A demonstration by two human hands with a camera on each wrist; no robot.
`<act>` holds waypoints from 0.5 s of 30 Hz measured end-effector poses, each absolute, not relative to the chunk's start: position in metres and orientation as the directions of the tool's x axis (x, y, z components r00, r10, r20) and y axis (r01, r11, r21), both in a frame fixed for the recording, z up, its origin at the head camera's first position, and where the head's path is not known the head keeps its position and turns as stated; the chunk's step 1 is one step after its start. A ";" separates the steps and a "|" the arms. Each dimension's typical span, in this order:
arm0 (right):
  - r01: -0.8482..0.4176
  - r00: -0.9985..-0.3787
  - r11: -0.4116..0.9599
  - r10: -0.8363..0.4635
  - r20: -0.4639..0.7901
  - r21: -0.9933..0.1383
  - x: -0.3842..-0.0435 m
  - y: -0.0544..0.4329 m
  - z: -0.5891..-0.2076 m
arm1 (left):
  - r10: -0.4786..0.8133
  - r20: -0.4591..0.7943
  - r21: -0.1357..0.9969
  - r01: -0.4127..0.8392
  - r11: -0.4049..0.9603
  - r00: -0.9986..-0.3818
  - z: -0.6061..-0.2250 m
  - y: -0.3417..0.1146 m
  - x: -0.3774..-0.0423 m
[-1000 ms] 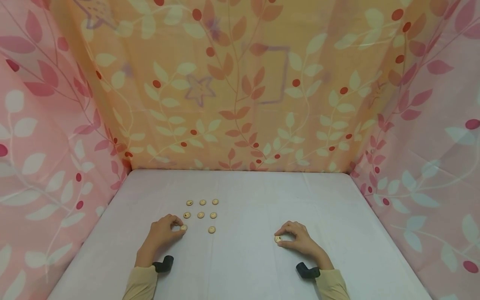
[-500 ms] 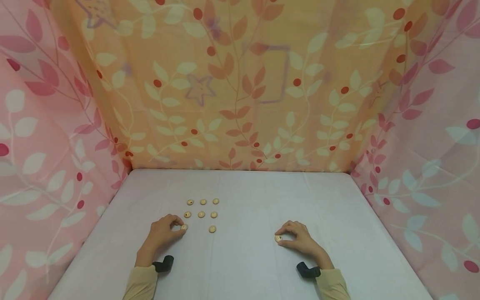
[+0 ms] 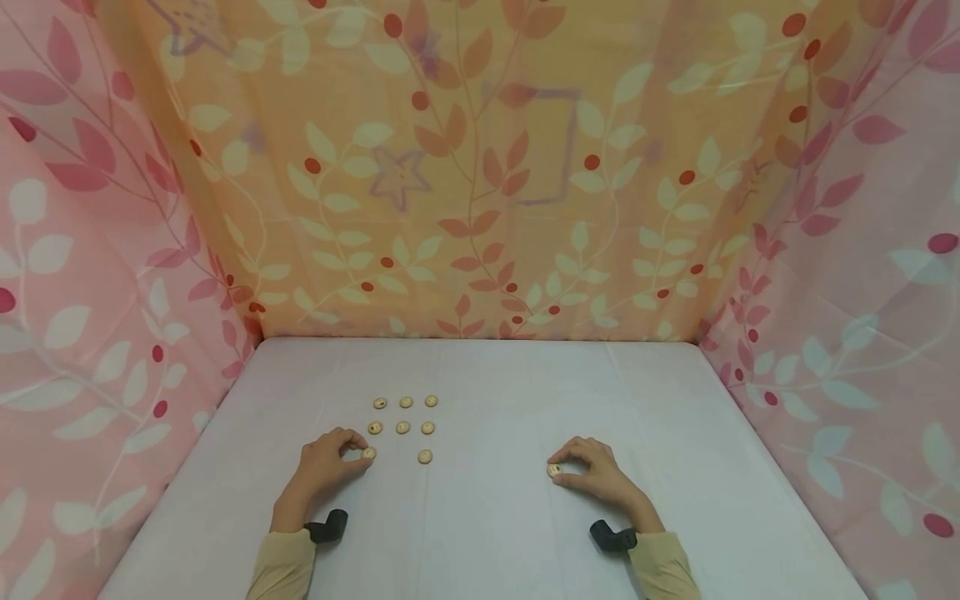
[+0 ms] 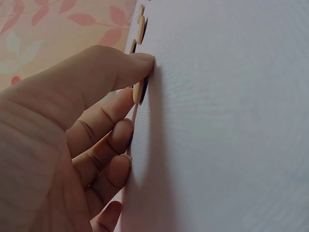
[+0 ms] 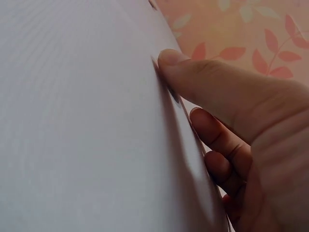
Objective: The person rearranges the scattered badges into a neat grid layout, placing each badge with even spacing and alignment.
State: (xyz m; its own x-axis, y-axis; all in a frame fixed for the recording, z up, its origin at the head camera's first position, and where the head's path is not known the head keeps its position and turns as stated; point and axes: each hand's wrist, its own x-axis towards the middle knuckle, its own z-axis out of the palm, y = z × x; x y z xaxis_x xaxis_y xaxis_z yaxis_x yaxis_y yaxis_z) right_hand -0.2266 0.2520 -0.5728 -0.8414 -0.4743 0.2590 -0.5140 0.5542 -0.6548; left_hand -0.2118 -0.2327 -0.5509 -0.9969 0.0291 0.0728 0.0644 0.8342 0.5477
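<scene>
My left hand [image 3: 324,463] pinches a small round wooden disc [image 3: 368,453] between thumb and fingers at the near left corner of a group of discs. In the left wrist view, the edge of that disc [image 4: 138,92] shows below my thumb, at the tabletop. My right hand [image 3: 597,475] pinches another wooden disc [image 3: 553,470] right of the table's middle. Dark marks show on its face, too small to read. In the right wrist view my thumb [image 5: 207,77] hides most of that disc.
On the white table [image 3: 480,533] lie a far row of three discs [image 3: 406,402], a middle row of three [image 3: 402,427], and one near disc [image 3: 425,457]. A patterned curtain [image 3: 480,250] stands along the back edge, with pink ones at both sides. A black piece [image 3: 327,526] sits at each wrist.
My right hand has shifted slightly away from me with its disc. The left hand and the other discs stay in place; the head view wobbles a little.
</scene>
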 end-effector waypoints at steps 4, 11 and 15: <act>-0.525 -0.836 0.540 -0.475 0.277 -0.658 -0.229 0.245 -0.572 | 0.032 0.075 0.558 0.068 0.827 -0.997 -0.550 -0.233 -0.211; -0.530 -0.836 0.542 -0.462 0.295 -0.652 -0.230 0.228 -0.572 | 0.028 0.058 0.561 0.056 0.826 -0.998 -0.552 -0.234 -0.212; -0.524 -0.838 0.547 -0.467 0.281 -0.653 -0.231 0.217 -0.569 | 0.032 0.064 0.563 0.063 0.824 -0.997 -0.552 -0.235 -0.213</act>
